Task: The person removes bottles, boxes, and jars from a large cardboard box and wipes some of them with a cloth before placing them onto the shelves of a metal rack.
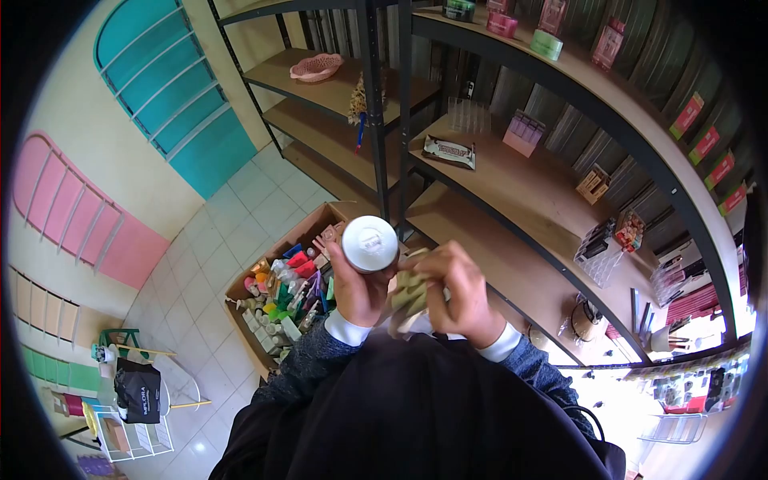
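Observation:
My left hand (358,290) is wrapped round a white round container (370,244), whose flat circular end faces up toward the camera. Just to its right, my right hand (458,292) pinches a crumpled olive-green cloth (410,293). Part of the cloth hangs low between both hands, close to the container, and its lower edge is blurred. Whether the cloth touches the container cannot be made out. Below and left of my hands is an open cardboard box (260,358) full of colourful bottles and tubes.
Dark-framed shelves (496,204) stand ahead and to the right, holding a pink basket (317,68), a packet (450,152), small boxes and jars. At the left, a black bag (138,392) rests by a white wire rack (132,438) on the tiled floor.

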The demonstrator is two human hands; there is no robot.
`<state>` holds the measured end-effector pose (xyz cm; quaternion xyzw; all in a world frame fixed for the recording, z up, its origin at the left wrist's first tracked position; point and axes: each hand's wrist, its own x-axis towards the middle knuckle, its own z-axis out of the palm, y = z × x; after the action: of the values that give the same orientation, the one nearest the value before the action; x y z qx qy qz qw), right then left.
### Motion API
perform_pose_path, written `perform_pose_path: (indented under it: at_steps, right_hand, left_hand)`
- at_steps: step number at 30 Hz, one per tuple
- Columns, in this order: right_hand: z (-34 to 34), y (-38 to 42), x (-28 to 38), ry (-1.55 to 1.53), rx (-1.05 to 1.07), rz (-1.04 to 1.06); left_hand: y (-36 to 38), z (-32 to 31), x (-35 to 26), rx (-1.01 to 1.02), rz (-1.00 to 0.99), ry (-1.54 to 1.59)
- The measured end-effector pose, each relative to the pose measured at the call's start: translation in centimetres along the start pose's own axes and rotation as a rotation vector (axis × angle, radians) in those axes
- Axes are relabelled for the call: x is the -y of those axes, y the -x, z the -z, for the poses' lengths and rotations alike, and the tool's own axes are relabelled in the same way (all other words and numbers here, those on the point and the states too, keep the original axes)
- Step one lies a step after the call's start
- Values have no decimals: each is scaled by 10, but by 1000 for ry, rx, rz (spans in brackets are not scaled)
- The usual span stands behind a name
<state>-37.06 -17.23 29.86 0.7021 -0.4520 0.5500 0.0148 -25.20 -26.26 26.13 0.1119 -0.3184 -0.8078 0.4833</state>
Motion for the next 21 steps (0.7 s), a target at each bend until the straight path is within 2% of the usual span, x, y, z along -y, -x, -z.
perform_pose_path:
  at_steps: [1, 3, 5, 7, 8, 9, 10, 11, 13, 15, 16, 19, 20, 21]
  right_hand:
    - [3, 4, -3, 56, -51, -76]
    - [3, 8, -10, -41, -112, -138]
    - [3, 5, -7, -144, -280, -222]
    - [3, 5, -13, -173, -303, -300]
    - [1, 6, -17, -225, -306, -350]
    - [-3, 10, -23, -275, -311, -399]
    - [-11, 10, -28, -353, -360, -429]
    - [-11, 12, -33, -235, -311, -429]
    - [2, 6, -17, -24, -144, -534]
    - [8, 6, -14, 129, -43, -497]
    - [13, 7, -18, 415, -3, -279]
    - [35, -6, 3, 295, 73, -192]
    - [37, -7, 5, 310, 220, -229]
    - [43, -10, 4, 316, 222, -221]
  left_hand:
    - [0, 1, -2, -26, 34, 51]
    - [0, 1, -6, -75, 106, 153]
    - [1, 3, -7, -30, 133, 165]
    - [2, 11, -4, 261, 320, 217]
    - [11, 3, 4, 19, 366, 208]
    - [15, 10, 9, 73, 464, 221]
    - [20, 12, 15, 66, 479, 178]
    - [19, 23, 18, 275, 533, 147]
    - [20, 25, 21, 319, 621, 226]
    - [15, 28, 26, 352, 640, 304]
    - [12, 27, 28, 361, 651, 383]
    - [11, 28, 33, 342, 645, 355]
    - [11, 25, 32, 258, 672, 328]
    - [9, 18, 31, 266, 665, 331]
